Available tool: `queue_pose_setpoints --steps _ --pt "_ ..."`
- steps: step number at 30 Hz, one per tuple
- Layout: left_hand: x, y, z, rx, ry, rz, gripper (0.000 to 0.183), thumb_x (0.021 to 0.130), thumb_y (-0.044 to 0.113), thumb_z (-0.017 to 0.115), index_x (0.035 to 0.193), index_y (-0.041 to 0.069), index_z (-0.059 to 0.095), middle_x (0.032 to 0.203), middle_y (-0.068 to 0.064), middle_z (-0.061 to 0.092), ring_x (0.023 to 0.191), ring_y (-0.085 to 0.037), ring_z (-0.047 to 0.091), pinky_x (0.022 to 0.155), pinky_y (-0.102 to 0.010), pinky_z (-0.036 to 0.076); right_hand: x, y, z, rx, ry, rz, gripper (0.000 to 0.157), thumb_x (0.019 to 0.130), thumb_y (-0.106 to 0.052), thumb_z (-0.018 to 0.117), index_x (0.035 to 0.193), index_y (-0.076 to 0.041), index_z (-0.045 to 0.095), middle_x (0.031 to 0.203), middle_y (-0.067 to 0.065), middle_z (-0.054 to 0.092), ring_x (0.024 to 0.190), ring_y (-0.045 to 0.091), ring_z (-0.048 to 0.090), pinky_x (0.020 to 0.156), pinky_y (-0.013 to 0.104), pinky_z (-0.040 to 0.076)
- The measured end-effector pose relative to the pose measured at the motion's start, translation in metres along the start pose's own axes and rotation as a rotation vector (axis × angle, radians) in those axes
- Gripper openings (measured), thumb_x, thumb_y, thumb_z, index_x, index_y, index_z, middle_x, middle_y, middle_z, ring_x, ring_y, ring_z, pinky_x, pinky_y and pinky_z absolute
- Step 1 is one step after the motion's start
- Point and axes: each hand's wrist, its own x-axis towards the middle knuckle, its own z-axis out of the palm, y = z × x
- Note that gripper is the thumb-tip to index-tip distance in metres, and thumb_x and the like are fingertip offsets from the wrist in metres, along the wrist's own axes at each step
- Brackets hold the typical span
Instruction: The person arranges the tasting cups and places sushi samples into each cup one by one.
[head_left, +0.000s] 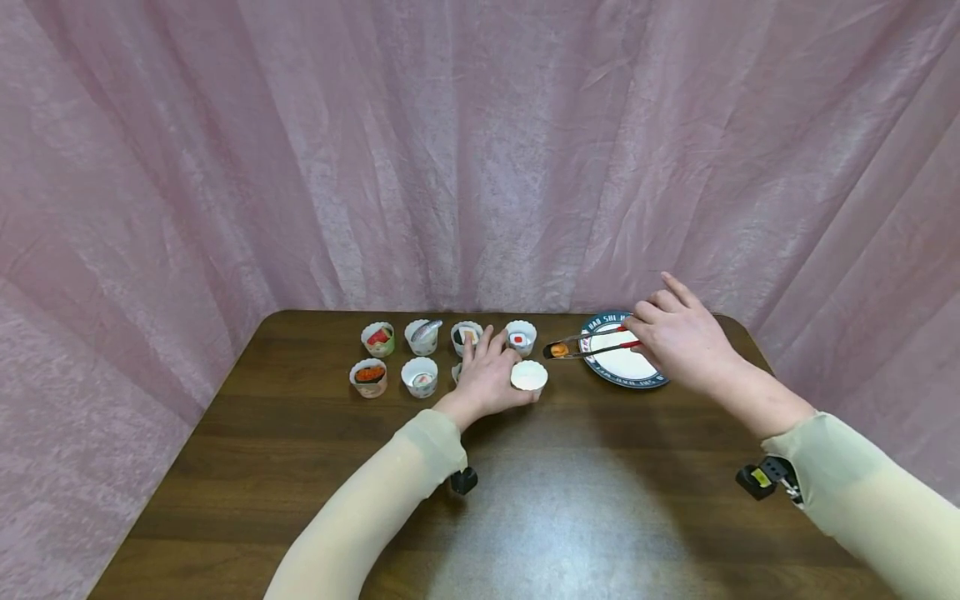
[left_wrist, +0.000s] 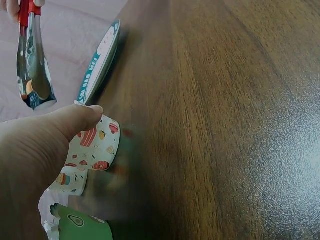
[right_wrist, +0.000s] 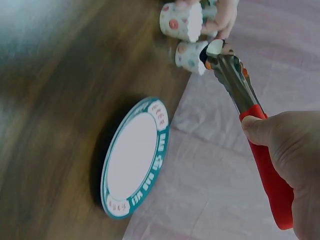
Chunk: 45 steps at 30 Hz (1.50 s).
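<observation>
My left hand (head_left: 489, 377) grips a white, patterned paper baking cup (left_wrist: 95, 145) at the front right of two rows, thumb along its near side. The cup looks bare inside from above. In my right hand (head_left: 686, 337) are metal tongs with red handles (right_wrist: 272, 185). Between the tong tips sits a small sushi piece with an orange topping (head_left: 559, 350), held in the air just right of the cups. Behind the gripped cup stands another cup (head_left: 521, 336) holding a white piece with a red centre. My left fingers partly hide a neighbouring cup.
A round white plate with a blue-green lettered rim (head_left: 624, 367) lies at the back right, partly under my right hand. Further left stand cups with a red-topped piece (head_left: 380, 337), a silvery fish piece (head_left: 427, 330) and orange roe (head_left: 369, 375). A pink curtain (head_left: 480, 167) hangs behind the table.
</observation>
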Motion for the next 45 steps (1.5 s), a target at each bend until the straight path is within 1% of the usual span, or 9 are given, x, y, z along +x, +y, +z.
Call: queue_pose_setpoints --steps 3,11,16,22,27,32,39,45 --pt "0.000 0.000 -0.001 0.004 -0.002 0.000 0.068 0.078 0.069 0.075 0.127 0.023 0.067 0.167 -0.008 0.023 0.156 -0.035 0.006 0.120 -0.063 -0.002 0.005 -0.007 0.003 -0.003 0.000 -0.029 0.030 0.072 -0.010 0.088 0.097 -0.006 0.073 0.092 0.008 0.063 0.098 0.036 0.058 0.117 0.060 0.027" --pt "-0.001 0.001 -0.003 -0.003 -0.017 -0.005 0.069 0.078 0.069 0.076 0.129 0.023 0.068 0.168 -0.008 0.022 0.156 -0.035 0.004 0.120 -0.063 -0.003 0.019 -0.020 0.010 -0.016 -0.020 -0.066 0.020 0.077 -0.009 0.081 0.094 -0.006 0.071 0.090 0.007 0.061 0.101 0.034 0.058 0.118 0.058 0.026" --pt "-0.002 0.002 -0.006 -0.001 -0.007 0.003 0.070 0.077 0.068 0.078 0.129 0.022 0.068 0.167 -0.009 0.024 0.155 -0.036 0.006 0.120 -0.063 -0.002 0.027 -0.026 0.014 -0.029 -0.026 -0.100 0.017 0.079 -0.012 0.081 0.091 -0.007 0.070 0.090 0.005 0.062 0.101 0.033 0.058 0.119 0.058 0.026" --pt "-0.002 0.002 -0.007 -0.003 -0.028 -0.007 0.071 0.077 0.068 0.078 0.131 0.023 0.067 0.168 -0.008 0.021 0.156 -0.034 0.002 0.120 -0.062 -0.004 0.036 -0.031 0.016 -0.058 -0.038 -0.131 0.014 0.079 -0.008 0.080 0.090 -0.008 0.072 0.089 0.005 0.063 0.099 0.032 0.057 0.119 0.057 0.024" --pt "-0.003 0.002 -0.006 -0.001 -0.017 -0.002 0.070 0.077 0.067 0.078 0.129 0.023 0.067 0.168 -0.009 0.022 0.156 -0.035 0.004 0.120 -0.063 -0.002 0.040 -0.034 0.016 -0.063 -0.040 -0.137 0.013 0.079 -0.007 0.080 0.090 -0.009 0.074 0.088 0.004 0.063 0.097 0.031 0.057 0.120 0.056 0.023" --pt "-0.005 0.002 -0.007 0.005 -0.011 0.002 0.066 0.078 0.068 0.077 0.125 0.023 0.068 0.167 -0.009 0.023 0.156 -0.035 0.006 0.120 -0.063 -0.001 0.040 -0.034 0.016 -0.061 -0.042 -0.136 0.014 0.078 -0.005 0.078 0.091 -0.008 0.074 0.088 0.004 0.063 0.097 0.032 0.058 0.121 0.056 0.021" --pt "-0.007 0.001 -0.008 0.021 -0.003 0.005 0.063 0.079 0.070 0.075 0.122 0.023 0.068 0.167 -0.009 0.025 0.155 -0.036 0.008 0.120 -0.064 0.002 0.034 -0.032 0.008 -0.035 -0.064 -0.110 0.018 0.076 -0.004 0.078 0.093 -0.007 0.071 0.090 0.006 0.063 0.099 0.033 0.058 0.120 0.057 0.023" --pt "-0.006 0.000 -0.005 -0.003 -0.003 0.004 0.062 0.078 0.068 0.076 0.120 0.023 0.068 0.167 -0.010 0.024 0.155 -0.036 0.008 0.120 -0.064 0.000 0.021 -0.026 0.004 0.001 -0.050 -0.077 0.030 0.071 -0.009 0.085 0.098 -0.005 0.072 0.093 0.008 0.064 0.101 0.035 0.058 0.117 0.059 0.027"
